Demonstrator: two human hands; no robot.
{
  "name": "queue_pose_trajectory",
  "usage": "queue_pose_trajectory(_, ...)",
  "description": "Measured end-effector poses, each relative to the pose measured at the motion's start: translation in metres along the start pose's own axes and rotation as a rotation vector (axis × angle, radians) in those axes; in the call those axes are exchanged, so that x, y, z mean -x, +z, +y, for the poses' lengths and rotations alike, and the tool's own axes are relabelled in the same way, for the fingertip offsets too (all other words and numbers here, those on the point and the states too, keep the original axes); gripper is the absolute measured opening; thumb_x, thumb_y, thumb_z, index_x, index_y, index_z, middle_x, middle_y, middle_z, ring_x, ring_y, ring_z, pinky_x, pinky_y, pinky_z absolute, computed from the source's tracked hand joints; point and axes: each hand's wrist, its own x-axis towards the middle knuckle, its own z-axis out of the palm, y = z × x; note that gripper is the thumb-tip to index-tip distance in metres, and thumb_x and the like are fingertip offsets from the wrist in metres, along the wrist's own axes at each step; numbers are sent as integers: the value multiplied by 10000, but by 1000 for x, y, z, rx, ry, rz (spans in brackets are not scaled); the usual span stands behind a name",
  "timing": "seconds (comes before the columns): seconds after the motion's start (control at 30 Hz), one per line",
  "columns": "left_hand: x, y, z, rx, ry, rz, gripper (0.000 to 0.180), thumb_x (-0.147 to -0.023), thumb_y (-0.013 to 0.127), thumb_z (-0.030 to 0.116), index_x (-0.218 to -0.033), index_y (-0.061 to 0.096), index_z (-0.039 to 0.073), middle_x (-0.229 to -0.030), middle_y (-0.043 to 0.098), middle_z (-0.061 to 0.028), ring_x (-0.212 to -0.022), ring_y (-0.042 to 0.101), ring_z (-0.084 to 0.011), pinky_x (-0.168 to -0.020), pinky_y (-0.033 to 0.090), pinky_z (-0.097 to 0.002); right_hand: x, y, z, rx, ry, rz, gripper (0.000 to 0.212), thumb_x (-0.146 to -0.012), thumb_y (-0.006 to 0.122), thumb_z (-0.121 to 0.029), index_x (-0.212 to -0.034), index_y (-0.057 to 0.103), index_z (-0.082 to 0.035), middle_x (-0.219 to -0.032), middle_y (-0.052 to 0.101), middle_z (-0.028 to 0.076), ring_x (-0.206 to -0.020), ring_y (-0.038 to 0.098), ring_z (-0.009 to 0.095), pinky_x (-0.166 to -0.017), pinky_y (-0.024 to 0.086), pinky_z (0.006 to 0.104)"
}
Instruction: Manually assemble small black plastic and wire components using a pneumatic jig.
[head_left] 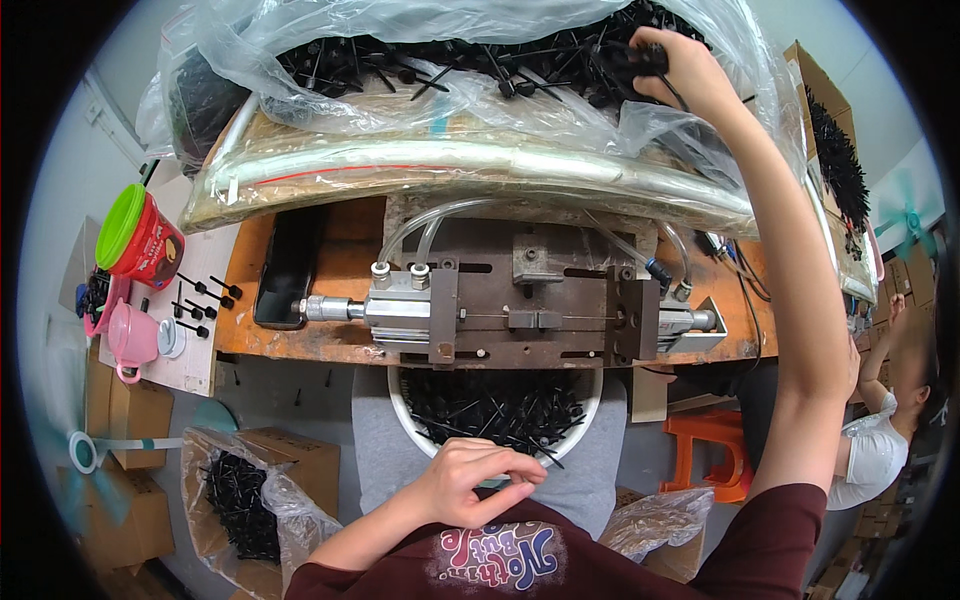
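Observation:
My right hand (685, 75) reaches far right into a heap of black knob-headed pins (500, 70) and is closed around a bunch of them. The heap lies in clear plastic sheeting (400, 110) on a raised tray. My left hand (485, 480) hovers above my lap, fingers loosely curled, with a gap between thumb and forefinger; no pin shows in it. Just beyond it, a white basin (398, 410) on my lap is full of similar pins. Between basin and tray stands a brown metal clamping fixture (535, 290) with a small block at its middle.
Silver air cylinders (400, 310) with clear hoses flank the fixture on the orange bench (250, 335). At left are a red tub (150, 245), a pink cup (133, 335) and several loose pins. An orange stool (705, 450) and another person (885, 435) are at right.

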Motion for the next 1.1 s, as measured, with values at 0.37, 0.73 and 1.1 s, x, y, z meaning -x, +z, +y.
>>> queue_pose_trajectory(0.37, 7, 9, -18, 94, -71, 22, 555, -793, 722, 77, -1312, 539, 3, -1053, 738, -121, -740, 734, -176, -714, 567, -289, -15, 17, -93, 17, -50, -212, 501, -698, 813, -287, -1113, 679, -40, -985, 710, 160, -910, 689, 304, -800, 552, 390)
queue_pose_trajectory(0.73, 10, 2, -19, -51, -38, -2, 763, -751, 748, 73, -1432, 412, 1, -1081, 721, -159, -723, 721, -208, -686, 576, -305, 34, 7, -88, 0, -100, -49, 325, -798, 758, -82, -1121, 719, -68, -1065, 730, 130, -984, 700, 316, -900, 540, 394)
queue_pose_trajectory(1.1, -31, -9, 24, -757, 271, 419, 411, -708, 726, -78, -1098, 682, 43, -939, 712, -75, -809, 719, -229, -680, 566, -303, 95, -41, -119, -737, 94, 262, 219, -861, 752, -182, -1025, 758, -36, -871, 733, 21, -647, 573, 60, -606, 452, 209)
